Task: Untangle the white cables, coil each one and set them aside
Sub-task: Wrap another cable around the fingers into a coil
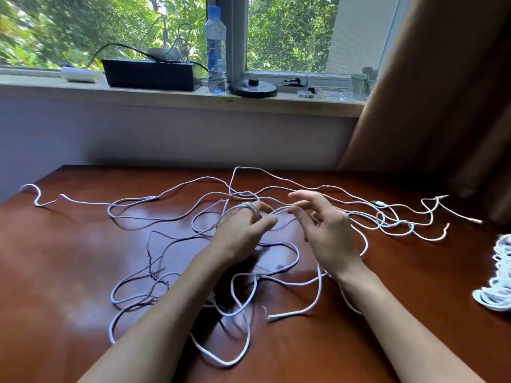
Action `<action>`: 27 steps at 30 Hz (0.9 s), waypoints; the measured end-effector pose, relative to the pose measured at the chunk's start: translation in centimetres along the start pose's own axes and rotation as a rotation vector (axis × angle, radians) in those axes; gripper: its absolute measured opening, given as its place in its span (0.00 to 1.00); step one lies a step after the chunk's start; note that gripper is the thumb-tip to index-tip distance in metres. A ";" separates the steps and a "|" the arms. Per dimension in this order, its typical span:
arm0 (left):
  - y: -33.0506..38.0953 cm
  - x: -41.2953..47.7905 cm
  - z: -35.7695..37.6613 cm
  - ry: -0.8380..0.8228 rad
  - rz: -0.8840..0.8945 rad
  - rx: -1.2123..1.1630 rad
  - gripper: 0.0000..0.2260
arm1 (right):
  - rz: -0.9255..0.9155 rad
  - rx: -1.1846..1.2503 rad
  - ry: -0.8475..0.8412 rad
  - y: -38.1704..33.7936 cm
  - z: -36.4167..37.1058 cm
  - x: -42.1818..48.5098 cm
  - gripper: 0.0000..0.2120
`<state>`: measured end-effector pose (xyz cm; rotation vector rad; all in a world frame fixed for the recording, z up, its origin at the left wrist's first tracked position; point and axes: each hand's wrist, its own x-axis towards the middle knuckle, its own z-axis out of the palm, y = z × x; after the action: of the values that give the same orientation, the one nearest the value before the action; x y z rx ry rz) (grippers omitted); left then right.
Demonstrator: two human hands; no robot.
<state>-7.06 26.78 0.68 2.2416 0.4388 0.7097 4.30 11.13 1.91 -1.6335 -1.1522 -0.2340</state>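
Note:
Several white cables (177, 217) lie tangled in loose loops across the brown table (69, 258). My left hand (243, 230) is above the middle of the tangle with turns of white cable wound around its fingers. Just to its right, my right hand (326, 228) pinches the same cable between thumb and fingertips, the other fingers spread. A short stretch of cable runs between the two hands. A coiled white cable (497, 280) rests at the table's right edge, partly cut off by the frame.
A wall and a windowsill stand behind the table, holding a water bottle (216, 51), a black box (150, 74) and a round black base (253, 88). A brown curtain (442, 92) hangs at the right.

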 end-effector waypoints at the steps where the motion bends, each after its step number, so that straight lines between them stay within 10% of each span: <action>1: 0.0 0.0 0.0 -0.014 0.001 0.042 0.16 | 0.003 -0.084 0.066 0.3 -0.1 0.1 0.13; 6: 0.5 -0.2 0.3 0.066 0.048 0.257 0.06 | 0.047 -0.270 0.156 0.9 -0.5 0.2 0.14; 10: 0.4 -0.1 0.2 0.137 0.028 0.364 0.18 | 0.016 -0.126 0.084 0.7 -0.3 0.2 0.08; 27: 0.1 -0.8 -0.1 -0.051 -0.200 0.151 0.28 | 0.287 0.292 -0.155 0.0 -0.8 0.4 0.08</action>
<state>-7.68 26.36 0.51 2.3095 0.7003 0.5291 4.79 10.74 2.54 -1.5506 -0.9971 0.2384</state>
